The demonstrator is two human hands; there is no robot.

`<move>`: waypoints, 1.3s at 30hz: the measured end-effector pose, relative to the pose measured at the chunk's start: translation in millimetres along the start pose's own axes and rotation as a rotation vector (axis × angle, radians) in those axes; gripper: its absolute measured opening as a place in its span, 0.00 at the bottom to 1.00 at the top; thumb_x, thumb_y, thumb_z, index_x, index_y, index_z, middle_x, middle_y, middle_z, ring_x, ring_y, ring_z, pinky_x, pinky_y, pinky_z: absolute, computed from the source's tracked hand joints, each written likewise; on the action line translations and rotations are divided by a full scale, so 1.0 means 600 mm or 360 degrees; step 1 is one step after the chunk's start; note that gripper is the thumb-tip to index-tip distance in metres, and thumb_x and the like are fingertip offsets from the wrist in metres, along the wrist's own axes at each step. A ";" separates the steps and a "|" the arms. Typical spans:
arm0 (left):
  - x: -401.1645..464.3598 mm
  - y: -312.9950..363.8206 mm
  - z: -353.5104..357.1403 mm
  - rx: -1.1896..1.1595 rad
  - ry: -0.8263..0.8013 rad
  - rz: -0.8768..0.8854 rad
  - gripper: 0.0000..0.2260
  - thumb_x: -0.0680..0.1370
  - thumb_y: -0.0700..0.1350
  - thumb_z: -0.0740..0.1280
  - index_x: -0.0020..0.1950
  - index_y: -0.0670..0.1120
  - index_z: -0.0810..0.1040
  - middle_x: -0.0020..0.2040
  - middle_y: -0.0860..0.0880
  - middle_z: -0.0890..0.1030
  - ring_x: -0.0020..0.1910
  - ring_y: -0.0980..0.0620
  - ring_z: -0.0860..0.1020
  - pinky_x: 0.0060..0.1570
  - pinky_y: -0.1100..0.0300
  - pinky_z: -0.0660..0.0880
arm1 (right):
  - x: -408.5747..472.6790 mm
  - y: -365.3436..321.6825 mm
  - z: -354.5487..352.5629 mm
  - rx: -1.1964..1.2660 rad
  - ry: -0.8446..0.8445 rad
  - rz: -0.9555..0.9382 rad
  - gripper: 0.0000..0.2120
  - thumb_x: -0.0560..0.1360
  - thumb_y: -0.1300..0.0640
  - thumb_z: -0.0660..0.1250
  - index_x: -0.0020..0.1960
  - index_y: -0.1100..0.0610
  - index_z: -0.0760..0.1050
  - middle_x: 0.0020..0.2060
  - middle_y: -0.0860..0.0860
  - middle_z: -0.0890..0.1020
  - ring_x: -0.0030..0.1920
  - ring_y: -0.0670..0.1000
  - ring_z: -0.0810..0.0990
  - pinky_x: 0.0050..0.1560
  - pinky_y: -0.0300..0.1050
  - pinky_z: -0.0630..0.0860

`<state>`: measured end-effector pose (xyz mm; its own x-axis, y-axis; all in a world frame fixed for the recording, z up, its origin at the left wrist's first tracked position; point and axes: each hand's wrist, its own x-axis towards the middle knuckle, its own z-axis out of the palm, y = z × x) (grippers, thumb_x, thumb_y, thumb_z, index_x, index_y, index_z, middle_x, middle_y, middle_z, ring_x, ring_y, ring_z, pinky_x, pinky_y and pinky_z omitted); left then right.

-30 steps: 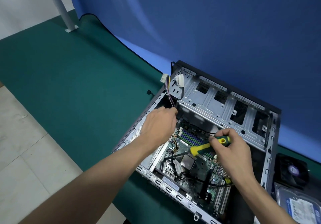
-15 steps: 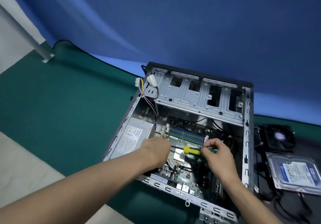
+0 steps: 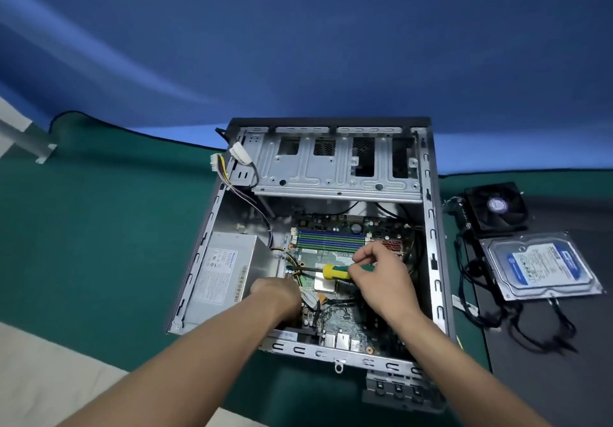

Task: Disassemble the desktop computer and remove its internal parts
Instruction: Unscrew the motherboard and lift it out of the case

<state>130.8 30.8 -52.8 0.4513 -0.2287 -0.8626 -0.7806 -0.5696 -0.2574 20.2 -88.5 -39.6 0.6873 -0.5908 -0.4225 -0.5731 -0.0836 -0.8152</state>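
The desktop computer (image 3: 428, 227) lies open on the green desk (image 3: 99, 227); its motherboard (image 3: 341, 324) looks stiff but fragile, best held by its edges. Right hand (image 3: 381, 280) grips a screwdriver (image 3: 335, 271); left hand's (image 3: 277, 294) grip is hidden among cables. Hard drive (image 3: 540, 265) sits apart.

Access into the open grey metal computer case (image 3: 431, 227) is from above. The perforated steel drive cage (image 3: 335, 168) covers the far end; the silver power supply box (image 3: 225, 274) fills the left bay.
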 end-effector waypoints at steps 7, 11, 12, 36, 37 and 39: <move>0.018 0.011 0.014 0.0029 0.0088 -0.0134 0.14 0.80 0.38 0.59 0.64 0.43 0.74 0.62 0.49 0.77 0.60 0.51 0.76 0.44 0.59 0.69 | 0.001 0.007 0.001 -0.0060 -0.0027 0.0049 0.08 0.75 0.59 0.65 0.48 0.48 0.69 0.41 0.43 0.75 0.35 0.41 0.74 0.31 0.36 0.66; 0.016 0.016 0.012 -0.0008 0.0106 -0.0190 0.14 0.79 0.38 0.59 0.64 0.44 0.75 0.61 0.49 0.78 0.58 0.51 0.77 0.47 0.60 0.73 | 0.005 0.008 0.003 -0.0109 -0.0020 0.0069 0.07 0.76 0.58 0.65 0.50 0.49 0.69 0.40 0.42 0.74 0.30 0.41 0.72 0.25 0.30 0.64; 0.016 0.017 0.012 -0.0018 0.0111 -0.0198 0.14 0.79 0.38 0.59 0.64 0.44 0.75 0.61 0.50 0.78 0.58 0.51 0.77 0.45 0.60 0.72 | 0.005 0.008 0.003 -0.0116 -0.0019 0.0077 0.06 0.76 0.58 0.64 0.50 0.50 0.69 0.40 0.42 0.74 0.29 0.41 0.72 0.24 0.30 0.64; 0.037 0.023 0.005 -0.0701 -0.0016 -0.0359 0.12 0.77 0.43 0.65 0.60 0.41 0.75 0.59 0.46 0.78 0.56 0.49 0.77 0.58 0.58 0.74 | 0.002 0.010 0.006 -0.0274 -0.0032 0.0046 0.14 0.75 0.55 0.66 0.58 0.49 0.65 0.41 0.42 0.73 0.37 0.42 0.75 0.36 0.41 0.71; 0.038 0.023 0.007 -0.0695 -0.0015 -0.0353 0.13 0.77 0.43 0.66 0.60 0.41 0.75 0.58 0.46 0.78 0.55 0.49 0.77 0.58 0.58 0.74 | 0.001 0.010 0.007 -0.0289 -0.0040 0.0048 0.14 0.75 0.55 0.66 0.58 0.49 0.65 0.41 0.42 0.73 0.37 0.42 0.75 0.35 0.41 0.71; 0.039 0.024 0.009 -0.0696 0.0000 -0.0360 0.12 0.77 0.42 0.65 0.60 0.40 0.76 0.57 0.46 0.79 0.54 0.50 0.77 0.56 0.60 0.74 | 0.000 0.009 0.007 -0.0314 -0.0070 0.0053 0.16 0.75 0.55 0.67 0.59 0.50 0.66 0.41 0.41 0.73 0.37 0.43 0.75 0.35 0.40 0.70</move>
<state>128.0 21.7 -79.1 0.5883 -0.0610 -0.8064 -0.4084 -0.8831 -0.2311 18.6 -85.4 -45.7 0.6829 -0.5604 -0.4685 -0.6692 -0.2229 -0.7089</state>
